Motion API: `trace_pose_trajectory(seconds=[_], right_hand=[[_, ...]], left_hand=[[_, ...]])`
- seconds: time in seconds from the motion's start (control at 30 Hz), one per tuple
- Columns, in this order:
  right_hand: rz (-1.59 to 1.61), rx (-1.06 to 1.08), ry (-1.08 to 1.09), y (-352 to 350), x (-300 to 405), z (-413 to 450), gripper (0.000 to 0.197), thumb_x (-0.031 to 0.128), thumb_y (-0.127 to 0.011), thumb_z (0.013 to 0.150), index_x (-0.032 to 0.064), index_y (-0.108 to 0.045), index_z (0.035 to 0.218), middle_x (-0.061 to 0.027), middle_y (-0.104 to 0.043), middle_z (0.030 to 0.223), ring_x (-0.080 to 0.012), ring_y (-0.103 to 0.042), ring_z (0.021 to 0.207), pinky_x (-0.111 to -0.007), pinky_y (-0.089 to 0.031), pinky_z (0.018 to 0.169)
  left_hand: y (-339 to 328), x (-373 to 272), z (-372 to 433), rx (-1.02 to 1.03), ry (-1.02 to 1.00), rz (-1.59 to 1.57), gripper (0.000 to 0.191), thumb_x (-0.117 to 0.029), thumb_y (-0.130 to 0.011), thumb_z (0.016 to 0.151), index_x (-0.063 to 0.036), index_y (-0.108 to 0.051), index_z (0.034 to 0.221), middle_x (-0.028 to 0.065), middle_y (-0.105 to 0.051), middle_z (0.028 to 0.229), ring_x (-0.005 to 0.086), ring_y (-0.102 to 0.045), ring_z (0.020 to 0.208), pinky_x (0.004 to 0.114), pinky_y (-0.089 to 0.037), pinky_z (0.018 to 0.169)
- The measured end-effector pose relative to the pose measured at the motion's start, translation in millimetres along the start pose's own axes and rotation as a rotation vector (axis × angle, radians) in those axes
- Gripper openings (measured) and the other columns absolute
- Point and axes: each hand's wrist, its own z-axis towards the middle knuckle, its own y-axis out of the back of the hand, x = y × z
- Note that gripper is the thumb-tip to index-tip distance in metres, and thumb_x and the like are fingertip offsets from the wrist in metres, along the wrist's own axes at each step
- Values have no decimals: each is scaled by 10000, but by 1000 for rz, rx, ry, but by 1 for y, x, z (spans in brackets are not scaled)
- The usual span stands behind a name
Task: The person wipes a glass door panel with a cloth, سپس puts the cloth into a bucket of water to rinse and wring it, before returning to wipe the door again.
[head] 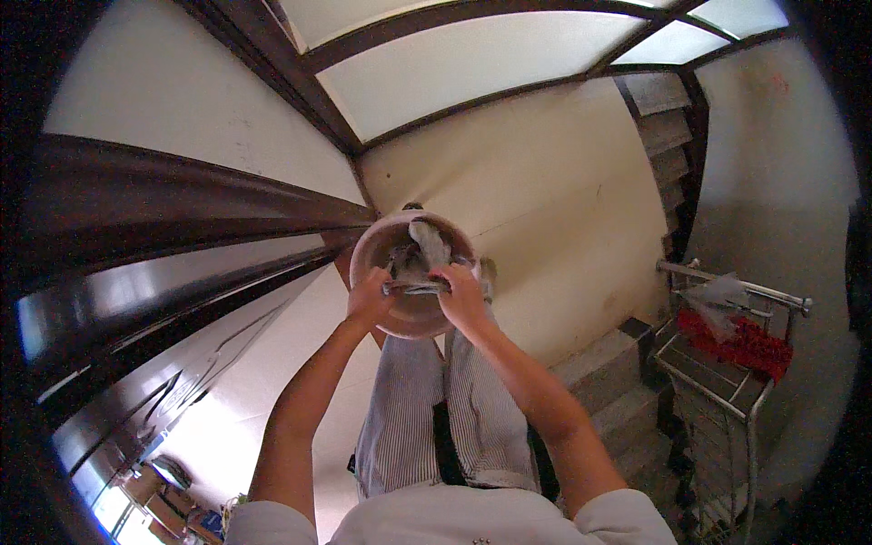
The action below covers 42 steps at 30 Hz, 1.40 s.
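Below me, a round pinkish bucket stands in front of my legs. My left hand is at its left side and grips one end of a greyish cloth. At the right side, my right hand has its fingers closed on the other end. Between the two hands the cloth spans the bucket's mouth. A bunched pale grey part rises toward the bucket's far rim; whether it belongs to the same cloth is unclear. The bucket's bottom is mostly hidden by cloth and hands.
Dark-framed door panels stand close on the left. Stairs climb at the far right, and more steps lie nearer. A metal rack on the right carries a red fabric item and clear plastic. Cardboard boxes sit lower left.
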Motion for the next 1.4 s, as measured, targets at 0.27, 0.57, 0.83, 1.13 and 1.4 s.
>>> trace_pose_trajectory(seconds=[0.27,0.57,0.83,1.13,1.4], right_hand=[[-290,85,10,-103,-66,3,585,13,-521,706,108,-414,1273,-152,-295,1359,-357,-312,1227,-427,-305,988],[-717,470,43,-182,-144,14,700,140,-470,741,80,-191,1380,-97,-141,1445,-297,-103,1333,-523,-129,1045],[-653,256,121,-149,-111,18,694,215,-502,750,83,-221,1371,-119,-163,1433,-305,-101,1330,-514,-75,1059],[-818,560,110,-168,-147,46,602,255,-429,783,98,-293,1347,-117,-255,1403,-302,-163,1314,-493,-46,1067],[-567,279,118,-163,-138,5,694,136,-501,741,91,-218,1373,-148,-166,1428,-308,-136,1323,-488,-81,1066]], left_hand=[[-69,57,42,-18,-133,280,702,-236,-712,621,-63,-408,1229,158,-235,1375,343,-188,1292,456,-266,1008],[-173,121,76,-83,-266,885,704,-260,-550,761,-102,-233,1369,150,-128,1433,327,-89,1326,512,-101,1054],[-140,95,65,-13,-209,467,624,-163,-453,806,-88,-206,1375,125,-111,1445,316,-102,1327,531,-68,1051],[-126,102,94,370,-117,582,977,-319,-734,599,-67,-185,1367,125,-191,1415,301,-221,1291,499,-218,1027],[-137,119,49,50,-113,520,1017,-260,-739,594,-154,-117,1391,138,-137,1426,338,-157,1306,527,-190,1032]])
